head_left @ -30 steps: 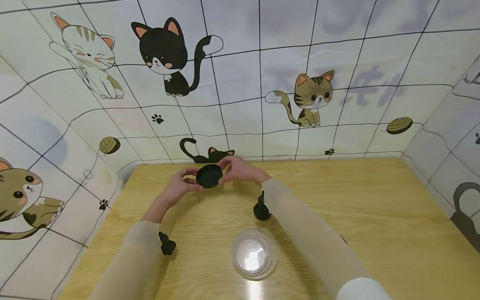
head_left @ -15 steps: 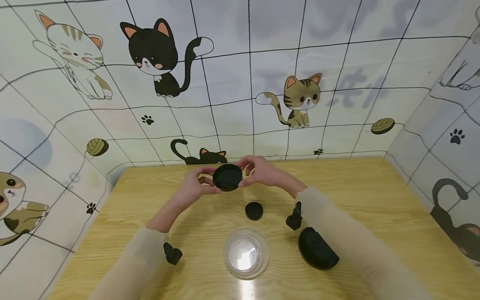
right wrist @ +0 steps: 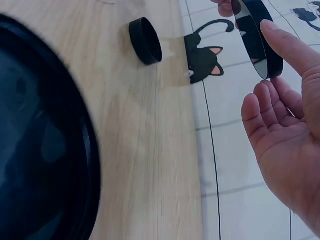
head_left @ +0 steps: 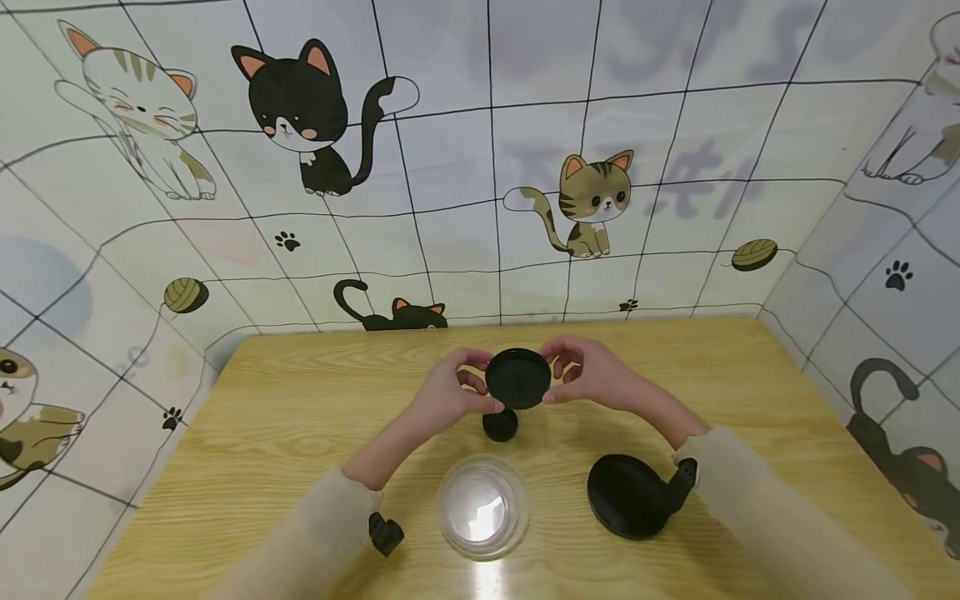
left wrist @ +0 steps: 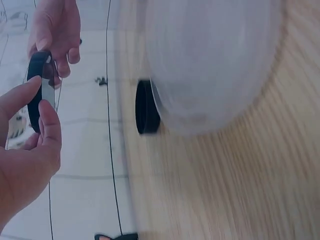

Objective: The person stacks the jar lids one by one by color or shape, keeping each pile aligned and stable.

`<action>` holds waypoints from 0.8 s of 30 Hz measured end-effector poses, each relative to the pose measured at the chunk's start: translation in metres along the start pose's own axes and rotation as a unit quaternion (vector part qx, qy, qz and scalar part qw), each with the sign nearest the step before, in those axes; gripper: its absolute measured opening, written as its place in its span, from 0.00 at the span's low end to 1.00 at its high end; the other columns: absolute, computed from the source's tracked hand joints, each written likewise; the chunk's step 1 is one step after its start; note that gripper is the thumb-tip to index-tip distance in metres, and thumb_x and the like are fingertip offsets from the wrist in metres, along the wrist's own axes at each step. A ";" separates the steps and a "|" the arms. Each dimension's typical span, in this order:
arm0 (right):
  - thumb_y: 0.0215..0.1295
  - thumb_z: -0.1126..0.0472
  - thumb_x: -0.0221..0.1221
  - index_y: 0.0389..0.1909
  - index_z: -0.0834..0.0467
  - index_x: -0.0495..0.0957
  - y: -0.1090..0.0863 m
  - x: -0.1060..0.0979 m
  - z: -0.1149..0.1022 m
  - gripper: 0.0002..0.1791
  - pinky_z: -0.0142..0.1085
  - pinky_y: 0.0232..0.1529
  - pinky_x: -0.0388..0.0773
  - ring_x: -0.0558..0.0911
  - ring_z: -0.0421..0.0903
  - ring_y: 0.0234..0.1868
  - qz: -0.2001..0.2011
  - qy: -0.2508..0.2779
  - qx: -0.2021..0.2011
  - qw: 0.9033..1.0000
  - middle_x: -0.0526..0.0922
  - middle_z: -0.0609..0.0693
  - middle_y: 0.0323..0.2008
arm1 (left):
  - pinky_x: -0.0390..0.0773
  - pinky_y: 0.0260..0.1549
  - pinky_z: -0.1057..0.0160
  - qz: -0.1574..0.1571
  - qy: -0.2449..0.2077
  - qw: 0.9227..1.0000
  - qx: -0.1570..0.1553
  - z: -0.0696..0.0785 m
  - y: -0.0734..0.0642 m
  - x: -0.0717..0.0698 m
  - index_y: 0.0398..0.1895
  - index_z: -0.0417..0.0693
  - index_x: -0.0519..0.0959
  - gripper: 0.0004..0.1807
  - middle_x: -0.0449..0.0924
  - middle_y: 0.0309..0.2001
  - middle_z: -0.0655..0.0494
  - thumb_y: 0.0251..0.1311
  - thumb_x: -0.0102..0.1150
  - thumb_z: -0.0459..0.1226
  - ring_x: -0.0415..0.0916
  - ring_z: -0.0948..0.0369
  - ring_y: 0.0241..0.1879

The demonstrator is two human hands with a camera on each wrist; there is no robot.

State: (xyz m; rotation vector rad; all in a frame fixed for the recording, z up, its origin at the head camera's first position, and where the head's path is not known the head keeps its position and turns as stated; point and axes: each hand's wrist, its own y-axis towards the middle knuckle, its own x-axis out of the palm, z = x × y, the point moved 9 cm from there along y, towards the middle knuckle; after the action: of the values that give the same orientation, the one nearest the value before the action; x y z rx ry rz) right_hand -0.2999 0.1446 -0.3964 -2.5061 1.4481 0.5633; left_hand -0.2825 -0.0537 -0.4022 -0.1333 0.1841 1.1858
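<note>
Both of my hands hold a round black lid (head_left: 517,379) with a raised rim, tilted up above the back middle of the table. My left hand (head_left: 453,387) pinches its left edge between thumb and fingers. At the opposite edge, my right hand (head_left: 596,375) grips the rim, its thumb on the outside in the right wrist view. The lid's face looks glossy in both wrist views. Just below it stands a small black cap (head_left: 500,426), partly covered in the head view. Nearer lies a clear round container (head_left: 482,508), with a larger black disc (head_left: 626,497) to its right.
The wooden table (head_left: 300,400) ends at the back against a cloth wall (head_left: 450,167) printed with cats and a grid. Black wrist cameras (head_left: 385,533) stick out from both sleeves; the right one overlaps the large disc in the head view.
Both hands have carried the lid rightward and slightly nearer. The head view has turned a little right. The large disc, earlier hidden by the right sleeve, now shows almost whole.
</note>
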 end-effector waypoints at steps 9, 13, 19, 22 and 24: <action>0.54 0.67 0.77 0.58 0.67 0.75 -0.050 -0.017 0.004 0.32 0.41 0.40 0.80 0.79 0.57 0.39 -0.002 -0.011 -0.017 1.000 0.79 0.59 0.47 | 0.81 0.31 0.66 -0.002 0.010 1.000 0.028 0.014 -0.014 0.048 0.61 0.37 0.75 0.36 0.75 0.49 0.49 0.45 0.80 0.25 0.79 0.59 0.35; 0.54 0.66 0.77 0.60 0.68 0.74 -0.070 -0.021 0.011 0.33 0.39 0.42 0.80 0.80 0.52 0.38 -0.001 -0.012 -0.005 1.000 0.79 0.59 0.48 | 0.81 0.33 0.68 0.009 0.011 1.000 0.027 0.015 -0.022 0.066 0.60 0.38 0.76 0.36 0.75 0.49 0.50 0.44 0.80 0.25 0.78 0.61 0.34; 0.54 0.67 0.76 0.59 0.69 0.75 -0.094 -0.022 0.015 0.33 0.35 0.43 0.80 0.80 0.51 0.39 0.002 -0.017 -0.015 1.000 0.79 0.60 0.48 | 0.82 0.33 0.68 0.011 -0.010 1.000 0.018 0.013 -0.034 0.089 0.60 0.37 0.75 0.36 0.72 0.49 0.50 0.44 0.79 0.23 0.78 0.61 0.33; 0.54 0.67 0.76 0.59 0.69 0.75 -0.102 -0.023 0.015 0.32 0.35 0.42 0.80 0.80 0.51 0.39 0.002 -0.017 -0.024 1.000 0.78 0.60 0.48 | 0.82 0.34 0.68 0.011 -0.009 1.000 0.017 0.011 -0.036 0.098 0.60 0.39 0.75 0.36 0.71 0.50 0.52 0.44 0.80 0.23 0.78 0.61 0.33; 0.55 0.67 0.76 0.59 0.70 0.74 -0.108 -0.023 0.016 0.32 0.35 0.42 0.80 0.79 0.51 0.39 0.003 -0.016 -0.019 1.000 0.78 0.61 0.48 | 0.82 0.33 0.68 0.007 -0.005 1.000 0.017 0.010 -0.038 0.103 0.60 0.40 0.75 0.36 0.71 0.50 0.53 0.44 0.80 0.24 0.78 0.62 0.34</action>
State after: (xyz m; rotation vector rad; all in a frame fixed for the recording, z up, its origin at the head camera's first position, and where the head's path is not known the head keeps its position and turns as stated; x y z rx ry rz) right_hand -0.2209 0.2229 -0.4042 -2.5117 1.4465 0.6351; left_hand -0.2092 0.0277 -0.4145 -0.0964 0.1970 1.1969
